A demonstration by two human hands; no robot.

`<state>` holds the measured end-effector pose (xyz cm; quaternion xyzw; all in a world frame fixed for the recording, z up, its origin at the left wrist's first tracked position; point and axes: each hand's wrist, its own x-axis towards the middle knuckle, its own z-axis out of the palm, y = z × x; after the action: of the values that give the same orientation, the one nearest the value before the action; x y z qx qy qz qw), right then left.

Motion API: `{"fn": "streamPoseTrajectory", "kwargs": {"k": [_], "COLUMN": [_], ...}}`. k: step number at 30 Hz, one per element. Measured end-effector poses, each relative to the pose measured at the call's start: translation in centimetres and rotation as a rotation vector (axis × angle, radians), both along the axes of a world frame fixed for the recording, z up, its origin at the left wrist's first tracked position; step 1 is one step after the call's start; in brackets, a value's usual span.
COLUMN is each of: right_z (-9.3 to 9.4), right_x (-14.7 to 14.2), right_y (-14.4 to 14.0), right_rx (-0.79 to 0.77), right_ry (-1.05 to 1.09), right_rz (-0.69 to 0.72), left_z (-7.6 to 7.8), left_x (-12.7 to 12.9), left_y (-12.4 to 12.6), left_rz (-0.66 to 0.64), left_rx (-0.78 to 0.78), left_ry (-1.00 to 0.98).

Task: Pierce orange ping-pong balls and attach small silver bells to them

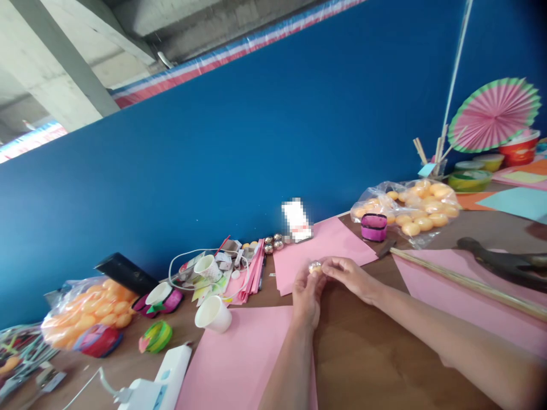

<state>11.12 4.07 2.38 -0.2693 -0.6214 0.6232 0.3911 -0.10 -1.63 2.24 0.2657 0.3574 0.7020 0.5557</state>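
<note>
Pink paper point(239, 364) lies nearest, at six o'clock. Above it, left hand point(306, 296) and right hand point(350, 276) together pinch a small shiny ball point(315, 266), fingertips closed around it.

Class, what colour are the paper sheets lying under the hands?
Pink paper sheets, clearest in the head view.

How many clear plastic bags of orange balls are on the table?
2: one clear plastic bag of orange balls at far left, another bag at right near the blue wall. Others may lie outside view.
</note>
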Motion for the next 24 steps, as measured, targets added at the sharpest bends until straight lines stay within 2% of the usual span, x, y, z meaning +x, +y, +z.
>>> {"fn": "streamPoseTrajectory", "kwargs": {"k": [9,20,24], "right_z": [-0.4,-0.1,-0.6], "right_x": [0.0,-0.1,-0.1], "right_y": [0.1,0.0,0.1], "right_rx": [-0.133,-0.142,-0.173], "right_ry": [0.08,0.058,0.127], "right_rz": [-0.003,-0.065,-0.049], "left_z": [-0.3,-1.1,-1.2], "left_x": [0.0,0.0,0.0], "left_y": [0.1,0.1,0.1], "left_rz": [0.002,0.04,0.052], "left_rx": [0.034,0.018,0.017], "left_ry": [-0.002,0.09,0.109]}}
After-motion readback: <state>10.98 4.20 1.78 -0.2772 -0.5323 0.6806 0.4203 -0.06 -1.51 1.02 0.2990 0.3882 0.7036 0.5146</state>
